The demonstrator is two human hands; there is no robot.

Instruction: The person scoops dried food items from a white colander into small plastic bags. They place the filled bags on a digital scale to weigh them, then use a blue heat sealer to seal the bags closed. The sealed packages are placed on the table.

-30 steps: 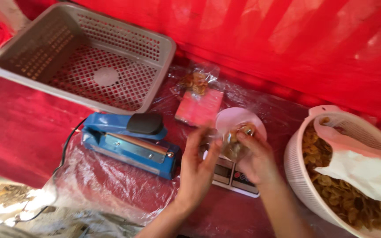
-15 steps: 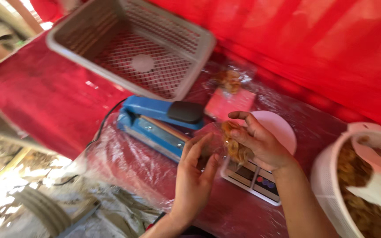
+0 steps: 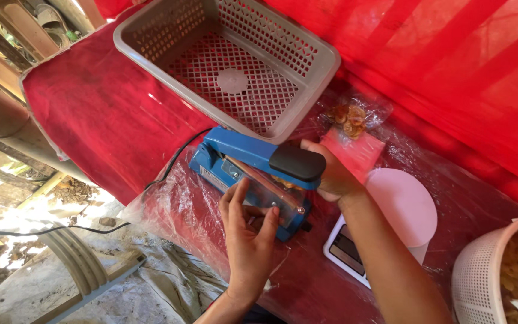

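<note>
Your clear plastic bag (image 3: 266,193) lies across the bar of the blue heat sealer (image 3: 244,171), its open mouth under the raised arm with the black handle (image 3: 298,162), near the middle of the red-covered table (image 3: 109,120). Your left hand (image 3: 248,234) is spread flat, fingers apart, holding the near edge of the bag down against the sealer. Your right hand (image 3: 325,174) sits just behind the handle with its fingers curled on the far end of the bag; how tightly they grip I cannot tell. To my eye you are at the lining-up step, with the seal itself not yet made; it calls for the bag mouth to lie flat and straight before the arm comes down, with your fingertips clear of the bar. Counting outward: one sealer, one bag in hand, one filled packet (image 3: 350,129) of snacks lying beyond it, one pink-topped scale (image 3: 385,222) to the right, one grey basket (image 3: 229,66) at the far side, and one white basket (image 3: 499,276) of snacks at the right edge.
</note>
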